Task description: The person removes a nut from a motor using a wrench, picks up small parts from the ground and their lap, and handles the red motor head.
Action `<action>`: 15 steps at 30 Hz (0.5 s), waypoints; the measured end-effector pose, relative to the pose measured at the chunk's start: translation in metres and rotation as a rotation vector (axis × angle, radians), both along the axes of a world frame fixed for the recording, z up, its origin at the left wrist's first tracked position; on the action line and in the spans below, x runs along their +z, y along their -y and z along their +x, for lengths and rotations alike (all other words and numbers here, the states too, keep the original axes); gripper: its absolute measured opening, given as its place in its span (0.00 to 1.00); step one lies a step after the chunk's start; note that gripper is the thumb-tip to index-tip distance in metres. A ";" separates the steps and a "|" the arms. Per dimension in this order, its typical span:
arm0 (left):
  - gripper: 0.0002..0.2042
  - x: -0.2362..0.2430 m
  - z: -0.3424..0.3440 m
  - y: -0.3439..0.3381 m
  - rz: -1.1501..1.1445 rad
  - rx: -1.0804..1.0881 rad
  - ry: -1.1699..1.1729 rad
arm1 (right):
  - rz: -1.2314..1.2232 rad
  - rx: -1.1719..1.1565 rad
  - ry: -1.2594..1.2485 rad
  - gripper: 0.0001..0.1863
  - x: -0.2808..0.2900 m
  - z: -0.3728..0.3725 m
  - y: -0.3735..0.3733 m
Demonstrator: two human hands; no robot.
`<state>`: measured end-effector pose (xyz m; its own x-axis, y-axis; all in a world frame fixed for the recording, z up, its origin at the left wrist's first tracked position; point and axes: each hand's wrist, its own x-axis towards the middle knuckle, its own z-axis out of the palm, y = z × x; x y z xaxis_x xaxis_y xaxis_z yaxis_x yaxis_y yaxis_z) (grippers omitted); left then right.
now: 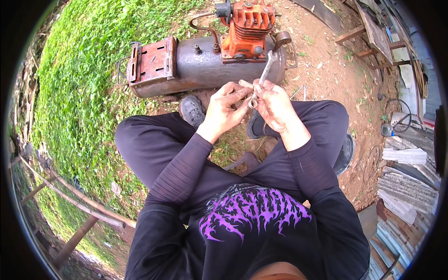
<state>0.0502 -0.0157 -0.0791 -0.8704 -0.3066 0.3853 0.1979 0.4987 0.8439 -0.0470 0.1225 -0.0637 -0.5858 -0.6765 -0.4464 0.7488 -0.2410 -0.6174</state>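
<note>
My right hand (275, 106) is closed around a metal combination wrench (265, 73). Its open-jaw end points up and away from me, and its ring end shows below the fingers. Close beside that ring end, my left hand (225, 108) has its fingers drawn together in a pinch; whatever lies between them is hidden. Just beyond both hands lies an air compressor with a dark, worn tank (191, 63). An orange finned pump head (249, 30) is bolted on top of the tank. On the tank's left end sits a rusty orange mounting plate (153, 60) with slots.
I sit cross-legged on bare soil, with green weeds (88, 70) to the left. A thin metal tool (301, 91) lies by my right knee. Wooden boards (373, 35) stand far right, above stacked corrugated sheets (403, 186). Bamboo poles (77, 238) cross the lower left.
</note>
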 end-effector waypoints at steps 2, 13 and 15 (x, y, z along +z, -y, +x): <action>0.13 -0.005 -0.001 -0.002 0.015 -0.007 -0.005 | 0.013 0.031 0.007 0.05 0.000 -0.002 -0.003; 0.10 -0.061 -0.062 0.079 -0.052 0.503 0.124 | 0.424 0.026 -0.195 0.03 -0.009 -0.018 -0.015; 0.11 -0.064 -0.077 0.089 -0.146 0.417 0.200 | 0.419 0.077 -0.174 0.03 -0.010 -0.014 -0.015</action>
